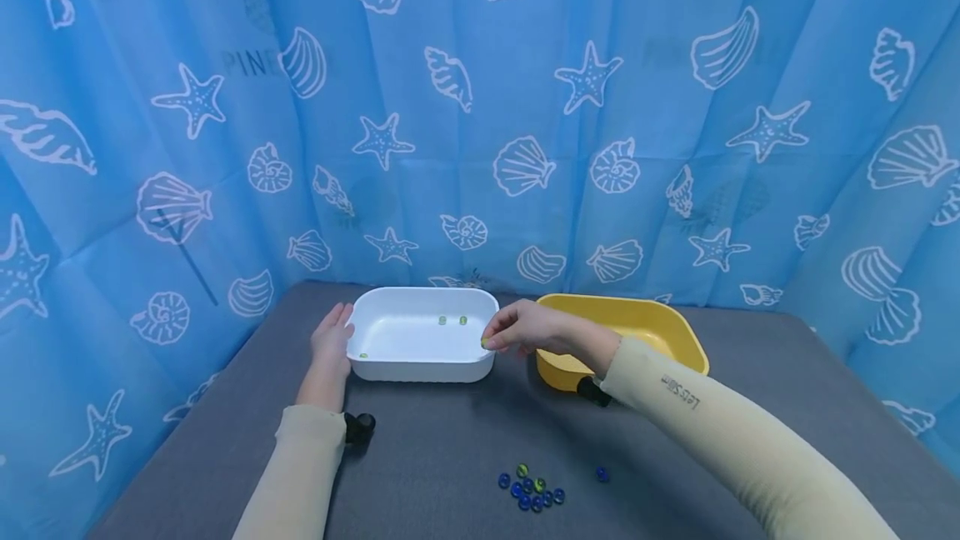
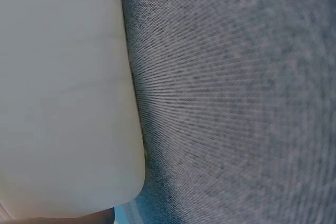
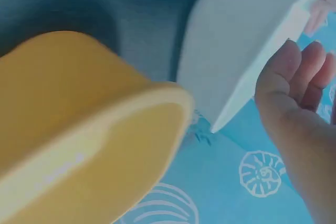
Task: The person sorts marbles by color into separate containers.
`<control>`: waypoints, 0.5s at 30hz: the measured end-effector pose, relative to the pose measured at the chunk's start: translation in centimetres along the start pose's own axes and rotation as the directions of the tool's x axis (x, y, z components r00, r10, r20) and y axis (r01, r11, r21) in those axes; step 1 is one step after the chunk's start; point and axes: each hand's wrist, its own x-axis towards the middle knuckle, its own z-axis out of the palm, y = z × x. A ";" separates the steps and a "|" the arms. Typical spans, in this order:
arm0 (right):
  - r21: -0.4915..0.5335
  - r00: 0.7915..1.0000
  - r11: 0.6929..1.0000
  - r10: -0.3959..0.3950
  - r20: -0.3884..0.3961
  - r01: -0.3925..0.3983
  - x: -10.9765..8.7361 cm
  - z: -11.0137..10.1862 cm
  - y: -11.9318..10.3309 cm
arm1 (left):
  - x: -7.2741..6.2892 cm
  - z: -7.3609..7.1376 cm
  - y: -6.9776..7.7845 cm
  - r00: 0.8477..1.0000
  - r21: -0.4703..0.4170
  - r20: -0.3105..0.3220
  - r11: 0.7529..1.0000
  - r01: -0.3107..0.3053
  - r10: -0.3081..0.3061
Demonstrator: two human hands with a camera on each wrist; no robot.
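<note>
A white rectangular basin (image 1: 423, 371) stands on the grey table, with a few yellow-green marbles (image 1: 462, 320) lying inside. My left hand (image 1: 330, 344) rests against the basin's left end, fingers fairly straight along its side. At the opposite end, my right hand (image 1: 525, 325) pinches a yellow-green marble (image 1: 485, 343) between thumb and fingertips, right at the rim. In the right wrist view the right hand (image 3: 299, 85) has its fingertips overlapping the white basin (image 3: 231, 40). The left wrist view is mostly filled by the white basin's outer wall (image 2: 68, 93).
A yellow basin (image 1: 693, 340) stands to the right, partly behind the right forearm. Nearer on the grey cloth (image 1: 420, 473) lies a cluster of blue marbles (image 1: 526, 502) and yellow-green marbles (image 1: 540, 485). One blue marble (image 1: 602, 474) sits apart. A blue shell-print curtain (image 1: 465, 148) hangs behind.
</note>
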 end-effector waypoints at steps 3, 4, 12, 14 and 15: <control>0.049 0.997 0.998 0.049 -0.055 -0.046 1.1 -0.1 -0.8 | 0.0 0.0 0.1 1.000 -0.002 0.005 1.000 0.003 -0.003; 0.064 0.995 0.996 0.062 -0.071 -0.058 1.4 -0.1 -1.0 | 0.0 -0.1 0.1 1.000 -0.004 0.007 1.000 0.003 -0.003; 0.189 0.974 0.973 0.164 -0.155 -0.134 3.8 0.1 -1.7 | 0.1 -0.2 0.0 1.000 0.008 0.027 1.000 -0.005 0.005; 0.205 0.969 0.968 0.181 -0.169 -0.145 4.2 0.2 -1.7 | 0.0 -0.1 0.0 1.000 0.008 0.027 1.000 -0.014 0.013; 0.215 0.966 0.965 0.190 -0.177 -0.151 4.4 0.2 -1.7 | 0.0 -0.1 0.0 0.999 0.006 0.027 1.000 -0.018 0.018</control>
